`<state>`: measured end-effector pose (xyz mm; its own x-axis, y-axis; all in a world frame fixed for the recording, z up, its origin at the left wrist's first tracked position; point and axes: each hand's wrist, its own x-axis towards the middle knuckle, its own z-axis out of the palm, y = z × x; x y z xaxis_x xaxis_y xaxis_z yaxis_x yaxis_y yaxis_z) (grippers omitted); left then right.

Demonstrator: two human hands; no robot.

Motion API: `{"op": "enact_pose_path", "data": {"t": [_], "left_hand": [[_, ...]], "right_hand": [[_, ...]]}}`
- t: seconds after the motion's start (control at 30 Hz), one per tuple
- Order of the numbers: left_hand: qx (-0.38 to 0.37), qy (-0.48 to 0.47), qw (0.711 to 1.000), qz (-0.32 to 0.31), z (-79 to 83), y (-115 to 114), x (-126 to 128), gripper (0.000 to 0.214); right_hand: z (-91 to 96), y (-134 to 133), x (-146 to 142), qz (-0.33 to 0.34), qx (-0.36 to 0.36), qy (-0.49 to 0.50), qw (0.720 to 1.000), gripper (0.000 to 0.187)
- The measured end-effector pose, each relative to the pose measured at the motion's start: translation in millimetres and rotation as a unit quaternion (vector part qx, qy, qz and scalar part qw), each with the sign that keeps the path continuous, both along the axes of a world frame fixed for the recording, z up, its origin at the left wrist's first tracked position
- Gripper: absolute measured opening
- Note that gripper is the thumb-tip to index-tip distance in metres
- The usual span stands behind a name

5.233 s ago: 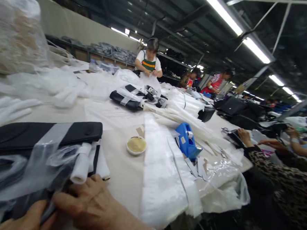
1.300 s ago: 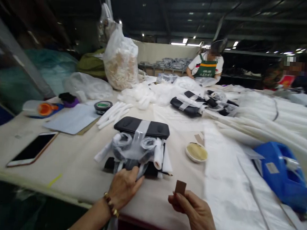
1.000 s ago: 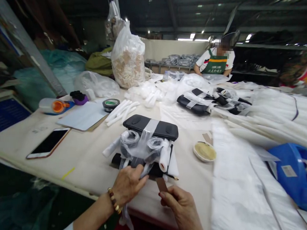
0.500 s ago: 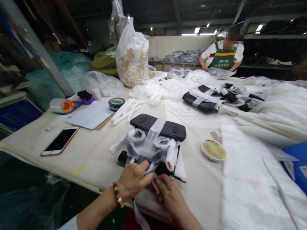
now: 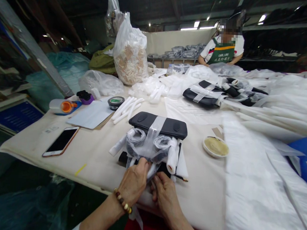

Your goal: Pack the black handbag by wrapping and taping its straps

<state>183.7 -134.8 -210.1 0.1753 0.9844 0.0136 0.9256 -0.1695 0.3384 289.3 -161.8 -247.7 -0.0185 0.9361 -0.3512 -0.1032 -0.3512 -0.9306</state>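
Note:
A black bag [image 5: 168,128] lies before me on the table, a band of clear plastic around its middle. Coiled straps in clear wrap [image 5: 135,139] and a white foam tube [image 5: 172,159] stick out on its near side. My left hand [image 5: 133,183] is closed at the near edge of this bundle, gripping the plastic there. Beside it my right hand [image 5: 166,195] pinches close under the bundle, thumb against bent fingers. A clear plastic strip [image 5: 137,219] hangs below the hands over the table edge. Both sets of fingertips are partly hidden.
Left on the table [image 5: 94,147] are a phone [image 5: 60,142], paper sheets [image 5: 91,114], black tape [image 5: 115,102] and white foam tubes [image 5: 128,108]. A round dish [image 5: 215,147] sits right, near white sheeting [image 5: 258,190]. Another wrapped black bag [image 5: 201,97] lies farther back. A co-worker [image 5: 222,51] stands opposite.
My right hand has shifted slightly up and left, closer to the bundle, and my left hand has turned more upright. The bag has barely moved. The view has tilted a little.

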Motion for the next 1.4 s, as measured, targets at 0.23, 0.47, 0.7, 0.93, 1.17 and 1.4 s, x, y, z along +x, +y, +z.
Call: {"op": "enact_pose_path", "data": {"t": [0.23, 0.47, 0.7, 0.93, 1.17, 1.4], "left_hand": [[-0.058, -0.143, 0.978, 0.142, 5.7, 8.3, 7.4, 0.004], [-0.060, -0.252, 0.952, 0.166, -3.9, 12.3, 5.3, 0.009], [-0.012, -0.219, 0.966, 0.138, -10.2, 7.0, 5.1, 0.009], [0.183, -0.227, 0.953, 0.077, -21.9, -6.1, 6.5, 0.015], [0.197, -0.251, 0.945, 0.068, -23.9, -3.5, 9.6, 0.017], [0.048, -0.280, 0.954, 0.100, -13.6, -0.7, 7.2, 0.018]], "right_hand": [[-2.8, 1.5, 0.9, 0.002, -0.008, 0.015, 1.000, 0.018], [6.4, -0.9, 13.2, 0.016, -0.038, -0.013, 0.999, 0.017], [8.0, 0.4, 23.5, -0.047, 0.047, -0.145, 0.987, 0.008], [-0.4, 3.2, 12.1, -0.098, 0.082, -0.144, 0.981, 0.012], [-2.3, 5.9, 8.4, -0.139, 0.066, -0.098, 0.983, 0.014], [-1.2, 7.6, 8.1, -0.168, 0.065, -0.046, 0.983, 0.017]]}}
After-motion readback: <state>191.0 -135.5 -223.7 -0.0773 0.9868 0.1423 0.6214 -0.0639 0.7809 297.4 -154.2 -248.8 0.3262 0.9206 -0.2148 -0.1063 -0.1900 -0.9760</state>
